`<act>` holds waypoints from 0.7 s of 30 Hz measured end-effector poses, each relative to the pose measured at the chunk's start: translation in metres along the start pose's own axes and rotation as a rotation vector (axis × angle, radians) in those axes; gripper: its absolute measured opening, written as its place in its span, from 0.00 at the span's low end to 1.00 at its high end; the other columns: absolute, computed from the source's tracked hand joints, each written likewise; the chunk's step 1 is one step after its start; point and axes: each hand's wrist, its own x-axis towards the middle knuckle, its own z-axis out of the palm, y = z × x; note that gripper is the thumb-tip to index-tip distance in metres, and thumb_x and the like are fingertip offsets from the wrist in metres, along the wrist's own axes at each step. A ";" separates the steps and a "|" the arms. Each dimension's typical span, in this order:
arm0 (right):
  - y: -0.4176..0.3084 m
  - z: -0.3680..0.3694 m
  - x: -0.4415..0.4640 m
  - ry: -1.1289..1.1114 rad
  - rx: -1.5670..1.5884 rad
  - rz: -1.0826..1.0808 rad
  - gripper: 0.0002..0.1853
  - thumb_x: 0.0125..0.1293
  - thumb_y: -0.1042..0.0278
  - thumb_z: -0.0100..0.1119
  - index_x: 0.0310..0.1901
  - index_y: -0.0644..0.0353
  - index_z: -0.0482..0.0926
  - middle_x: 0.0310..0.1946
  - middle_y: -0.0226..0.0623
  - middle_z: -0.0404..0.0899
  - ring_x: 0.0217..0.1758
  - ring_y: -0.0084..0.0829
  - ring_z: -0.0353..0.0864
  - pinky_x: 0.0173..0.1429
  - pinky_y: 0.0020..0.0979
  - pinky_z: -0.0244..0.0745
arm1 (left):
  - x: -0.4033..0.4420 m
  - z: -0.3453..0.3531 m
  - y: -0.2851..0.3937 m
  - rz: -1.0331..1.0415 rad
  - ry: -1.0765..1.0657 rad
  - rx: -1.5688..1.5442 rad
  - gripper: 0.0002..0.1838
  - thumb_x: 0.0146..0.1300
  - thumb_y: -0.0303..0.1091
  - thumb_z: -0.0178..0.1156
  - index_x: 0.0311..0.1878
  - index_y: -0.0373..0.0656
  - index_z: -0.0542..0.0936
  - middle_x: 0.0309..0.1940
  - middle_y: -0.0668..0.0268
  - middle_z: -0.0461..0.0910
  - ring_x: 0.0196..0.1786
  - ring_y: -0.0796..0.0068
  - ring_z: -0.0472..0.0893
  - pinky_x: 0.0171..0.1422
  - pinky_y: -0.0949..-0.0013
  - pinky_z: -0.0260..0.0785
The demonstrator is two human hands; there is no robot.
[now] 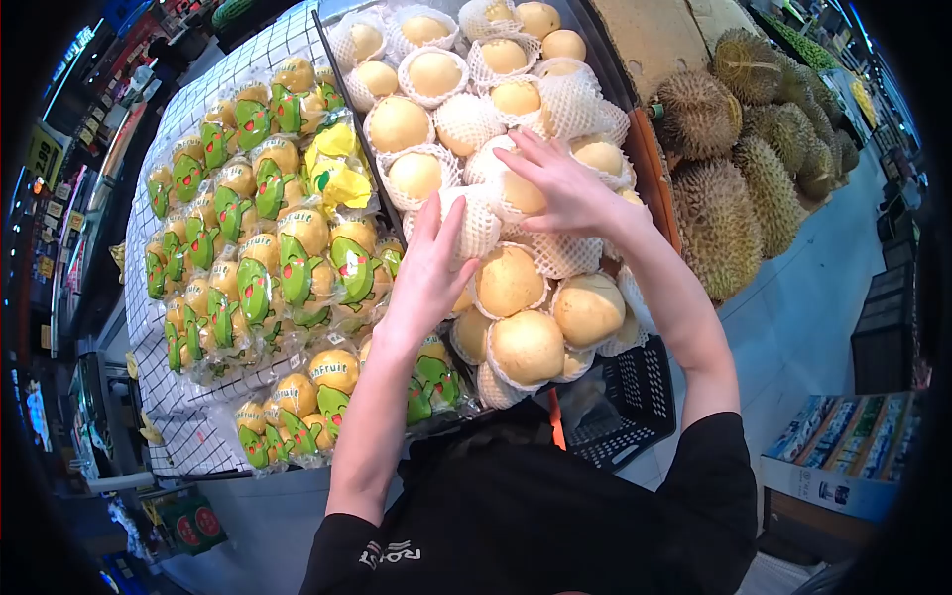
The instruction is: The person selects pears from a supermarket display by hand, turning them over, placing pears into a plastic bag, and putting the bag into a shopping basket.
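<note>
Round yellow fruits in white foam nets fill a dark-edged display bin (349,94) in front of me. My left hand (428,260) rests with spread fingers at the left side of a fruit wrapped in white foam net (470,220). Over the fruits to its right, my right hand (565,188) has its fingers apart, close to a netted fruit (523,192). Neither hand is closed round a fruit. Nearer to me lie larger fruits with their tops bare, one of them (526,347) at the bin's near end.
Bagged yellow fruits with green cartoon labels (260,288) cover the stand at left, beside a yellow bag (342,171). Durians (716,223) are piled at right. A black basket (635,397) is below the bin, and boxed goods (853,441) stand at lower right.
</note>
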 end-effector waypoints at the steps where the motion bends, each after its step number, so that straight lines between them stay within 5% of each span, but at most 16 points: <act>1: -0.004 0.001 -0.002 0.022 -0.045 -0.030 0.50 0.46 0.66 0.75 0.73 0.55 0.59 0.73 0.54 0.55 0.78 0.52 0.52 0.78 0.52 0.52 | -0.001 0.001 0.001 0.002 0.010 -0.009 0.41 0.55 0.28 0.69 0.72 0.39 0.62 0.71 0.36 0.57 0.74 0.38 0.59 0.76 0.53 0.56; 5: -0.019 0.009 -0.003 0.067 -0.036 -0.143 0.51 0.45 0.62 0.76 0.73 0.54 0.60 0.73 0.52 0.57 0.78 0.52 0.52 0.77 0.60 0.48 | -0.003 0.001 -0.001 -0.029 0.018 -0.070 0.44 0.56 0.28 0.70 0.74 0.40 0.58 0.73 0.38 0.55 0.76 0.44 0.57 0.76 0.56 0.55; 12: -0.006 0.010 -0.006 0.086 -0.219 0.122 0.49 0.46 0.62 0.77 0.71 0.55 0.63 0.71 0.50 0.60 0.75 0.54 0.57 0.76 0.54 0.55 | -0.008 0.001 -0.007 -0.100 0.026 -0.015 0.46 0.55 0.30 0.70 0.74 0.35 0.56 0.71 0.39 0.58 0.73 0.42 0.60 0.74 0.56 0.59; 21: -0.002 0.014 -0.009 0.090 -0.152 0.081 0.46 0.49 0.65 0.74 0.70 0.56 0.62 0.71 0.56 0.57 0.75 0.54 0.58 0.76 0.52 0.56 | -0.002 -0.014 0.008 -0.220 -0.077 -0.016 0.45 0.56 0.35 0.70 0.74 0.37 0.57 0.71 0.40 0.60 0.71 0.44 0.66 0.71 0.56 0.63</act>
